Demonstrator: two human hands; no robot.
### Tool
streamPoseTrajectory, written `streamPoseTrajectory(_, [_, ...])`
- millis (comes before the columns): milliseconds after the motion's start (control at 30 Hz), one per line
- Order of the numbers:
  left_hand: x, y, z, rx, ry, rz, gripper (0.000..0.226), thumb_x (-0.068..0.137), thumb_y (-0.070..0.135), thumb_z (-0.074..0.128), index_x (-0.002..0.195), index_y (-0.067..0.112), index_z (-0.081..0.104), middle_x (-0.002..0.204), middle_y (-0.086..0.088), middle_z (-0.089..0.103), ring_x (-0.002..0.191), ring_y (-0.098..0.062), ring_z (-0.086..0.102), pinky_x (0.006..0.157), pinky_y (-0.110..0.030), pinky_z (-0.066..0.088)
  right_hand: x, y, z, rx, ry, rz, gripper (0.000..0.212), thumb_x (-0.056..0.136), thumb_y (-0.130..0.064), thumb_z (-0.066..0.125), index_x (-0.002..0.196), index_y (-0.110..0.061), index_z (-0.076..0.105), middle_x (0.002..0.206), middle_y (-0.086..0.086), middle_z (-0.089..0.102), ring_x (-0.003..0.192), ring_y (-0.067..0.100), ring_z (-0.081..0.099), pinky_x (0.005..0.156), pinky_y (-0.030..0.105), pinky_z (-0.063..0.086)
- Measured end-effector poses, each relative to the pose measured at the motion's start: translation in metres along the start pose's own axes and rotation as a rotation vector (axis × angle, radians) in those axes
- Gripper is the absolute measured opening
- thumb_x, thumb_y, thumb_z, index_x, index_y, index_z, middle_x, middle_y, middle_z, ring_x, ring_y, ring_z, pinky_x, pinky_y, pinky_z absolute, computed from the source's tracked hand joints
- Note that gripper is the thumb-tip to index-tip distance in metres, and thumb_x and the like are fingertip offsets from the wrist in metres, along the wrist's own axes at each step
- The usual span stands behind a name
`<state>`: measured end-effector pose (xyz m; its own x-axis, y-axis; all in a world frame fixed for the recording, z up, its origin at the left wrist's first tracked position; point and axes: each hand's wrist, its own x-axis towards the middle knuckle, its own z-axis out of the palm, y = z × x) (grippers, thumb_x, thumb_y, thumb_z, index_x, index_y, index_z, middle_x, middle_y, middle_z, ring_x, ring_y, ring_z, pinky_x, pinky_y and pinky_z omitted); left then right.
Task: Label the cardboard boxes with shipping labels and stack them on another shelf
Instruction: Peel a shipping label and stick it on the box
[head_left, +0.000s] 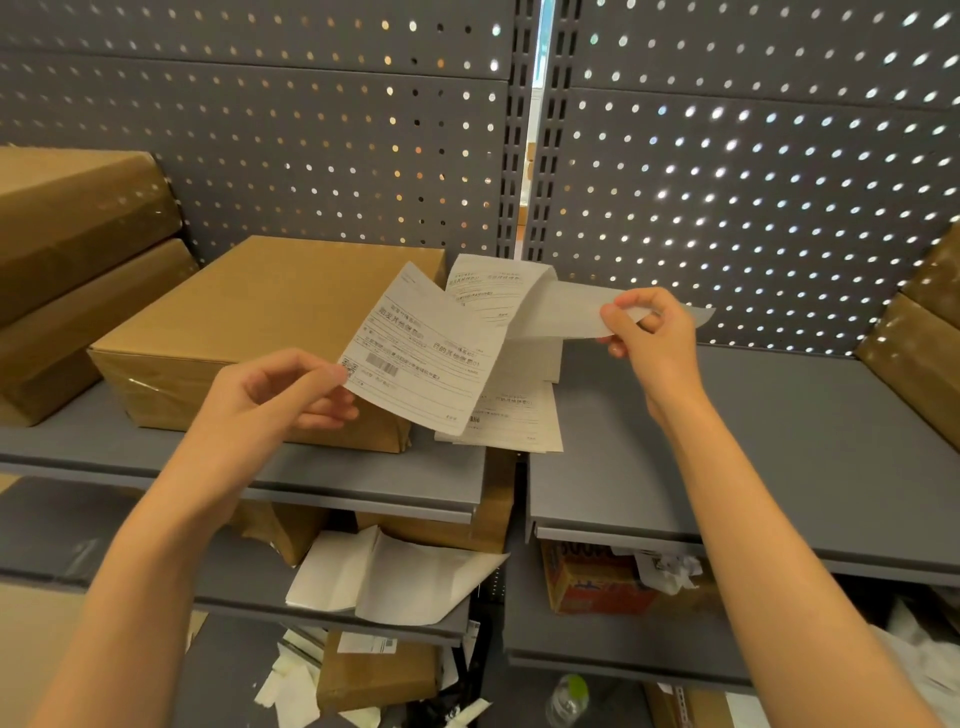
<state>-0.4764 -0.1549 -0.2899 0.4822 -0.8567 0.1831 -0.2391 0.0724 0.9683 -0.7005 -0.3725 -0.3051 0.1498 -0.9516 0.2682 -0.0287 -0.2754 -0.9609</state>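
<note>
My left hand (283, 395) pinches the lower left corner of a printed shipping label (423, 353), held up in front of the shelf. My right hand (652, 332) pinches a blank white backing strip (561, 314) that runs back to the label. A fan-folded stack of more labels (511, 415) lies on the grey shelf (727, 441) below them. A brown cardboard box (260, 322) with a bare top sits on the shelf just left of the labels.
Two stacked cardboard boxes (78, 260) stand at the far left and more boxes (919, 338) at the far right. Perforated grey panels back the shelf. Lower shelves hold discarded backing paper (384, 577), an orange carton (592, 577) and boxes. A plastic bottle (569, 699) lies below.
</note>
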Motion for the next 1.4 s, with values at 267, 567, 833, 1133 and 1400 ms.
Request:
streamPoseTrajectory(267, [0.002,0.005,-0.006,-0.042,0.066,0.054,0.016,0.085,0.023,0.056,0.091,0.013,0.067,0.083,-0.002,0.073,0.074,-0.015,0.070,0.067,-0.017,0.056,-0.003,-0.001,0.000,-0.026,-0.014,0.044,0.007,0.094,-0.015,0.054,0.099,-0.011,0.056,0.072,0.001,0.060,0.054,0.012,0.054,0.058,0.022,0.044])
streamPoseTrajectory(567, [0.000,0.013,0.015,-0.105,0.089,0.146,0.012,0.088,0.020,0.054,0.088,0.014,0.065,0.078,0.001,0.072,0.069,-0.013,0.069,0.066,-0.018,0.056,-0.018,-0.007,-0.012,-0.343,-0.162,0.035,0.022,0.098,-0.035,0.043,0.111,-0.020,0.053,0.062,-0.002,0.047,0.051,0.011,0.049,0.062,0.030,0.049])
streamPoseTrajectory(833, [-0.001,0.027,0.031,-0.028,0.060,0.248,0.013,0.086,0.029,0.056,0.086,0.021,0.067,0.090,0.000,0.072,0.086,-0.013,0.067,0.077,-0.021,0.055,-0.034,-0.017,-0.022,-0.737,-0.220,-0.021,0.047,0.098,-0.048,0.033,0.141,-0.028,0.031,0.089,0.007,0.053,0.092,0.028,0.050,0.074,0.034,0.036])
streamPoseTrajectory(1133, [-0.010,0.032,0.046,-0.017,0.069,0.314,0.014,0.092,0.021,0.053,0.084,0.022,0.064,0.081,0.010,0.071,0.084,-0.010,0.067,0.081,-0.020,0.053,-0.048,-0.025,-0.015,-0.484,-0.229,-0.141,0.024,0.095,-0.035,0.048,0.106,-0.018,0.061,0.056,-0.003,0.051,0.050,0.006,0.047,0.059,0.025,0.039])
streamPoseTrajectory(1400, [-0.012,0.031,0.044,-0.026,0.079,0.302,0.014,0.091,0.026,0.052,0.088,0.021,0.064,0.088,0.006,0.070,0.091,-0.016,0.067,0.086,-0.026,0.053,-0.079,-0.032,0.035,-0.153,-0.743,0.115,0.022,0.095,-0.020,0.053,0.104,-0.007,0.067,0.094,0.009,0.069,0.076,0.014,0.067,0.072,0.023,0.056])
